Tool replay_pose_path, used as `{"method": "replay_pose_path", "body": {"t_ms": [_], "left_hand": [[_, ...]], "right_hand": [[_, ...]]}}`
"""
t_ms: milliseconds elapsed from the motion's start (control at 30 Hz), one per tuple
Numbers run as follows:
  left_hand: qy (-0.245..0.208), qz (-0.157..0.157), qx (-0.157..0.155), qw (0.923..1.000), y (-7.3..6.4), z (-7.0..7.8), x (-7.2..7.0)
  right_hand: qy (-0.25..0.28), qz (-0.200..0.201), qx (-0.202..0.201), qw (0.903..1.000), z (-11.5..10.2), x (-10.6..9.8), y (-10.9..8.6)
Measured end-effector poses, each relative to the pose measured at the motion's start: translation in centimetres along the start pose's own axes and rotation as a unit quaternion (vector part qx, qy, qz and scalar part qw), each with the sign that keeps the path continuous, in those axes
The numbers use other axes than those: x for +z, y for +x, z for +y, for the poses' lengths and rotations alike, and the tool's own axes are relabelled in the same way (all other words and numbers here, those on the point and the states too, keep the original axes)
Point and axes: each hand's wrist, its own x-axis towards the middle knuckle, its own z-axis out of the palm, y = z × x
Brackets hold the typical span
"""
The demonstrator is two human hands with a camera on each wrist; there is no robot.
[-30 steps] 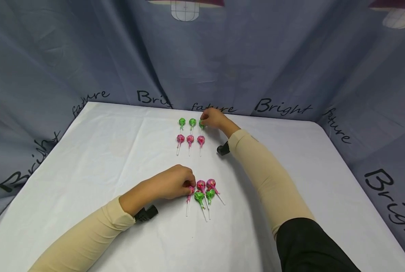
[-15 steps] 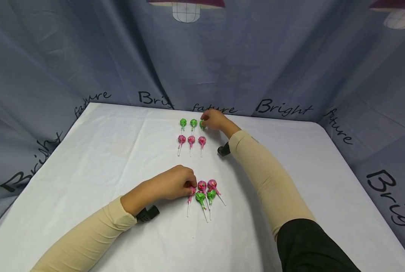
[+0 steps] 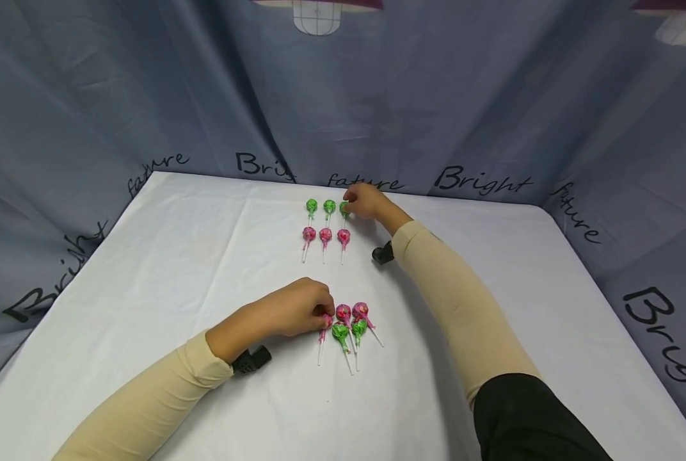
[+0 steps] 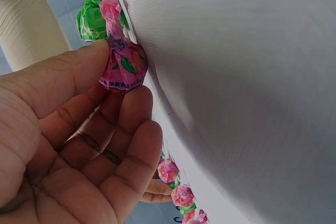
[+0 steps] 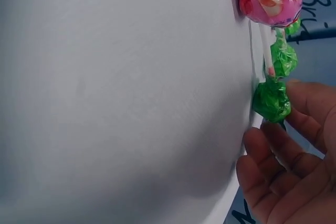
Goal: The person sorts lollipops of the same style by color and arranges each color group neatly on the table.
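Note:
My left hand [image 3: 299,308] pinches the wrapped head of a pink lollipop [image 4: 125,66] between thumb and fingertips, at the left of a near cluster. Beside it lie two more pink lollipops [image 3: 360,310] and two green lollipops [image 3: 340,331], sticks toward me. Farther off, my right hand [image 3: 368,202] has thumb and fingers round the head of a green lollipop [image 5: 272,101] at the right end of the back row. Two other green lollipops [image 3: 329,207] complete that row. Just in front, three pink lollipops [image 3: 326,235] form a second row.
A white cloth covers the table [image 3: 205,256]. Behind and at the sides hangs a grey-blue printed curtain [image 3: 435,96], right at the table's far edge. Black wrist cameras [image 3: 252,360] sit under both wrists.

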Motion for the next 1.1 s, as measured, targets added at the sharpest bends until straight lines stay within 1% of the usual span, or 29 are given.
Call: {"method": "replay_pose_path", "body": {"t_ms": [167,300,533,633,767,967,1100], "left_hand": [[0.004,-0.001,0.003,1.0000,0.3,0.1,-0.1],[0.005,-0.001,-0.001,1.0000,0.2,0.1,-0.2],[0.003,0.000,0.000,1.0000,0.2,0.0,-0.4],[0.002,-0.002,-0.003,1.0000,0.2,0.0,-0.5],[0.002,-0.008,-0.005,0.9999,0.2,-0.2,-0.6],[0.002,-0.014,0.003,0.9999,0.4,-0.3,-0.5],[0.004,-0.015,0.002,0.9999,0.4,-0.3,-0.3]], "right_hand": [[0.003,0.020,0.007,0.9998,0.5,-0.7,-1.2],[0.015,0.035,-0.010,0.9992,0.6,-0.9,-2.6],[0.034,0.037,-0.039,0.9980,0.3,-0.5,-5.9],[0.040,0.034,-0.054,0.9971,-0.2,-0.3,-7.8],[0.039,0.024,-0.084,0.9954,-0.5,-0.1,-10.3],[0.031,0.011,-0.124,0.9917,-0.5,0.9,-13.5],[0.033,-0.016,-0.151,0.9878,-0.6,2.0,-15.2]]}}
